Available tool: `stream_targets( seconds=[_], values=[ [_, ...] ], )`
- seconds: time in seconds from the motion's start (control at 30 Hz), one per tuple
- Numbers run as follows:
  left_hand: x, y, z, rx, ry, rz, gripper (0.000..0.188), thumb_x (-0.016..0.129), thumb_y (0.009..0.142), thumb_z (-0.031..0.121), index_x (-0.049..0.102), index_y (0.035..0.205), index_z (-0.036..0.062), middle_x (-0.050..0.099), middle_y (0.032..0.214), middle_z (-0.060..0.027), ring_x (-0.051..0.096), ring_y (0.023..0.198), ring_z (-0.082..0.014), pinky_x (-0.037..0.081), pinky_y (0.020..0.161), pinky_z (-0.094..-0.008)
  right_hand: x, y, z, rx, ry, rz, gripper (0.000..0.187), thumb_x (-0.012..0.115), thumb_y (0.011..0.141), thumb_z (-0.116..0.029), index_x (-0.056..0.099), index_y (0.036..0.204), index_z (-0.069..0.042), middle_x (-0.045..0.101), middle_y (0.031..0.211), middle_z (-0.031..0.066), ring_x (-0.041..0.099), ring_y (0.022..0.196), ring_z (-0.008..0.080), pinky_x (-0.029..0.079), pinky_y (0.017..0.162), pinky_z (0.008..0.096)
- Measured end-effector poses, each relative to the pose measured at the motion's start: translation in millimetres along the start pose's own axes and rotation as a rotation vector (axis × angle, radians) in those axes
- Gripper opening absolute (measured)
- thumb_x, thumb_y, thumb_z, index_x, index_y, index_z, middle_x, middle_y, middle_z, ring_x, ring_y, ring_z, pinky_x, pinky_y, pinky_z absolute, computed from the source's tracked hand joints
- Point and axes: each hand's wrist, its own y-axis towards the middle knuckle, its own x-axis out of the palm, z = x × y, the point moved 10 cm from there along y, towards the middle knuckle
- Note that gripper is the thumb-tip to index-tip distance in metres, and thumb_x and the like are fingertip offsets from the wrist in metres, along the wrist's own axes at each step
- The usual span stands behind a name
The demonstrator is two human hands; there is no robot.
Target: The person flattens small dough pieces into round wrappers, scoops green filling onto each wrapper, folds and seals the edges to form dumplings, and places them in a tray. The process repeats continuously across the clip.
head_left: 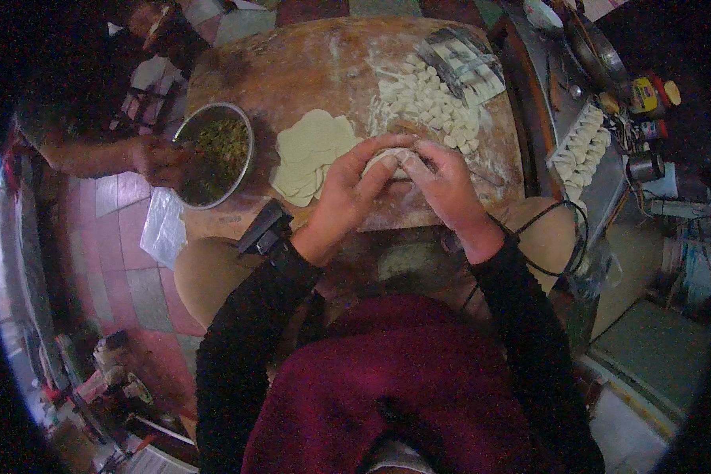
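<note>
Over the near edge of a floured wooden board (268, 71), my left hand (344, 193) and my right hand (450, 189) meet around one dumpling (395, 164). The fingers and thumbs of both hands are closed on its pale dough, and they hide most of it. Just left of my hands lies an overlapping pile of round dough wrappers (316, 146). Many small floured dough pieces (430, 99) are scattered beyond my right hand. A thin rod, perhaps a rolling pin (490, 177), partly shows beside that hand.
A metal bowl (250, 138) of green filling (217, 150) stands on the left, with another person's hand (162, 162) at its rim. A packet (462, 67) lies at the far right of the board. Formed dumplings (583, 146) sit in rows on the side counter. A black cable (565, 272) loops by my right wrist.
</note>
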Motion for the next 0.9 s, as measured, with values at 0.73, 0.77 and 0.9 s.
stream_targets(
  seconds=[0.73,0.77,0.9],
  values=[
    [-15,12,-3,0.067,-0.13,0.092,0.021,0.056,0.093,0.008,0.049,0.112,0.0044,0.058,0.106,-0.0046,0.056,0.095,-0.0106,0.048,0.082,-0.0253,9,4,8,-0.119,-0.027,0.076,0.038,0.058,0.092,-0.023,0.053,0.12,0.002,0.062,0.108,0.0141,0.059,0.094,0.0207,0.047,0.084,0.0327],
    [-15,11,-3,0.073,-0.085,0.094,0.021,0.057,0.092,0.008,0.049,0.112,0.0043,0.058,0.105,-0.0043,0.055,0.095,-0.0104,0.048,0.082,-0.0253,8,4,3,-0.164,0.011,0.094,0.039,0.061,0.09,-0.026,0.055,0.117,0.001,0.064,0.104,0.0166,0.062,0.088,0.0247,0.049,0.08,0.0349],
    [-15,9,-2,0.119,0.072,0.106,0.022,0.058,0.091,0.007,0.051,0.111,0.0033,0.058,0.104,-0.0027,0.054,0.093,-0.0089,0.047,0.08,-0.0244,7,5,-3,-0.174,-0.165,0.109,0.035,0.056,0.091,-0.021,0.053,0.118,0.002,0.062,0.104,0.0199,0.062,0.095,0.0322,0.048,0.083,0.0393]
  ],
)
